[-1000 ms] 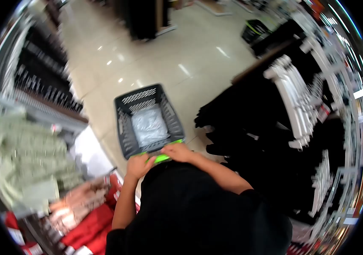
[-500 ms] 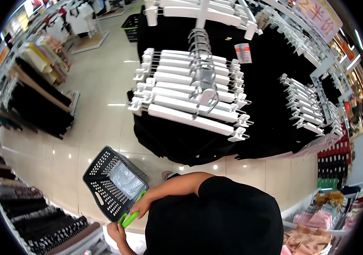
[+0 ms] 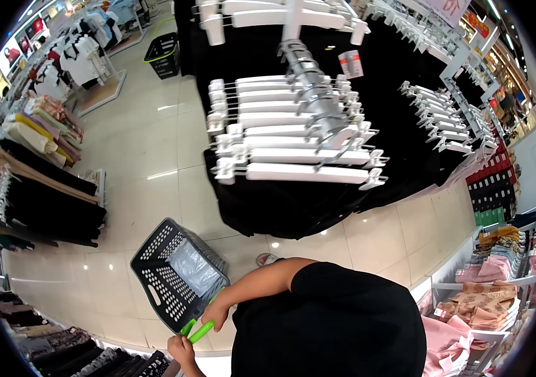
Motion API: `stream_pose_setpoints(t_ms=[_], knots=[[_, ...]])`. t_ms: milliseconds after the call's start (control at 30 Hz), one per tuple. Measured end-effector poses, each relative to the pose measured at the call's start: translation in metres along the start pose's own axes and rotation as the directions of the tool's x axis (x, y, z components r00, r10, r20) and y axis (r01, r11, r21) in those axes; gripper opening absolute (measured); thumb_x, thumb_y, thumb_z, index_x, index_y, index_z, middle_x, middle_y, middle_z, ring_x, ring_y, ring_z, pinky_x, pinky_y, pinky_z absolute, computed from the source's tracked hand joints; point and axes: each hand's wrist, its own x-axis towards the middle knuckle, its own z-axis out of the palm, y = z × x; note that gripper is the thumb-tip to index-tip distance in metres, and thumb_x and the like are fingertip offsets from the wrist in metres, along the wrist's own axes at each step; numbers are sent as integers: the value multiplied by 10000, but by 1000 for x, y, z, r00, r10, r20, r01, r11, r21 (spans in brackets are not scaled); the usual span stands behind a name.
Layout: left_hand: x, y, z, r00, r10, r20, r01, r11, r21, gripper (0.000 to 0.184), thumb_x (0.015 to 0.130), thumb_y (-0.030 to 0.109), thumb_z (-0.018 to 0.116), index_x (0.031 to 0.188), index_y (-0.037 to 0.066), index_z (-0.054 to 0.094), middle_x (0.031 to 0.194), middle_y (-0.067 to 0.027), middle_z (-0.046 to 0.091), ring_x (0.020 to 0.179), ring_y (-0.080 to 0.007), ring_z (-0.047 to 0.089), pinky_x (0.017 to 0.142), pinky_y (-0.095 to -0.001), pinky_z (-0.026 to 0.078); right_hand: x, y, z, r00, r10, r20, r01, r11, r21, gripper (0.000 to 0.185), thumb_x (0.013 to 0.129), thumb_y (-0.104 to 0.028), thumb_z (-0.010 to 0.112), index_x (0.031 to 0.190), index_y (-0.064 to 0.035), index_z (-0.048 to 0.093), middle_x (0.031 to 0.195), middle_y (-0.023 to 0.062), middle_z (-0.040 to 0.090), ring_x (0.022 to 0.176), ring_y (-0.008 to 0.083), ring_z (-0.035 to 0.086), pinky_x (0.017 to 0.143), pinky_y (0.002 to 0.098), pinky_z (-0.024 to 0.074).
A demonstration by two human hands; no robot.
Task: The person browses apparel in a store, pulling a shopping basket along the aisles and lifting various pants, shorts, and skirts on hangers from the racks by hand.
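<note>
A dark grey perforated shopping basket point(image 3: 155, 267) stands tilted beside me at the lower left. A clear, wrinkled plastic package point(image 3: 194, 267) lies inside it. The basket's bright green handle point(image 3: 201, 332) is at its near end. My right hand point(image 3: 217, 312) wraps round part of this handle, its arm reaching across from the black sleeve. Lower down, my left hand point(image 3: 182, 349) has its fingers closed at the handle's other end. Whether the basket rests fully on the floor I cannot tell.
Black garments on white clip hangers point(image 3: 305, 173) fill a rack ahead. Another basket point(image 3: 163, 56) stands on the tiled floor point(image 3: 148, 151) farther off. Clothes racks point(image 3: 54, 195) line the left; shelves with folded pink and tan clothes point(image 3: 475, 305) stand at the right.
My view has turned, shifting the left-hand racks and far basket leftward. Both hands keep hold of the green handle, and the near basket sits slightly farther right in view.
</note>
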Motion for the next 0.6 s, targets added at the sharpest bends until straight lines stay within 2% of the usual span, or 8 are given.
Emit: stream_pose_setpoints(t_ms=[100, 167, 200, 300, 333, 400, 433, 600], knots=[[21, -18, -11, 1000, 24, -20, -25, 998, -49, 209, 768, 198, 559, 675, 11, 569, 663, -182, 551, 661, -404, 523, 599, -505, 400, 24, -19, -10, 995, 91, -29, -91, 996, -19, 511, 762, -416, 675, 1017, 25, 638, 955, 249, 658, 929, 394, 632, 821, 476, 482], [43, -26, -19, 991, 94, -98, -102, 992, -77, 179, 744, 180, 595, 664, 21, 573, 653, -170, 552, 645, -387, 534, 584, -490, 408, 46, -38, -15, 939, 235, -252, -236, 971, 28, 451, 746, -371, 661, 975, 16, 650, 930, 247, 661, 901, 401, 638, 794, 488, 489], [53, -34, -20, 989, 101, -104, -109, 991, -80, 183, 743, 188, 604, 658, 28, 576, 651, -164, 554, 641, -375, 540, 580, -483, 412, 59, -42, -16, 919, 225, -323, -231, 973, 19, 366, 738, -307, 632, 949, -9, 654, 902, 239, 663, 855, 407, 642, 759, 494, 498], [71, -55, -41, 983, 133, -129, -146, 985, -92, 188, 742, 203, 617, 642, 47, 582, 644, -143, 556, 626, -350, 545, 568, -462, 422, 87, -59, -23, 853, 337, -398, -350, 936, 42, 294, 739, -270, 607, 905, -30, 645, 868, 230, 664, 813, 402, 644, 733, 494, 502], [84, -63, -42, 978, 172, -118, -184, 978, -101, 192, 742, 215, 624, 637, 59, 583, 637, -131, 551, 625, -344, 544, 567, -454, 423, 90, -54, -29, 857, 337, -389, -354, 935, 31, 294, 739, -270, 607, 905, -30, 645, 868, 230, 664, 813, 402, 644, 733, 494, 502], [105, -71, -43, 967, 227, -112, -241, 962, -125, 214, 743, 238, 635, 628, 66, 581, 637, -123, 550, 630, -336, 545, 573, -457, 426, 92, -48, -33, 799, 307, -517, -335, 941, 40, 214, 771, -268, 613, 879, -83, 628, 749, 182, 649, 731, 394, 641, 677, 500, 498], [113, -76, -44, 966, 236, -103, -247, 962, -116, 217, 750, 241, 636, 634, 64, 586, 641, -120, 554, 635, -335, 547, 575, -456, 429, 95, -50, -35, 806, 302, -510, -331, 943, 36, 214, 771, -268, 613, 879, -83, 628, 749, 182, 649, 731, 394, 641, 677, 500, 498], [144, -97, -57, 969, 229, -89, -239, 962, -131, 225, 761, 262, 639, 651, 65, 629, 646, -113, 580, 643, -326, 560, 584, -447, 442, 116, -55, -51, 667, 363, -651, -405, 910, 92, 200, 775, -264, 608, 877, -92, 623, 758, 178, 651, 724, 392, 635, 662, 504, 489]])
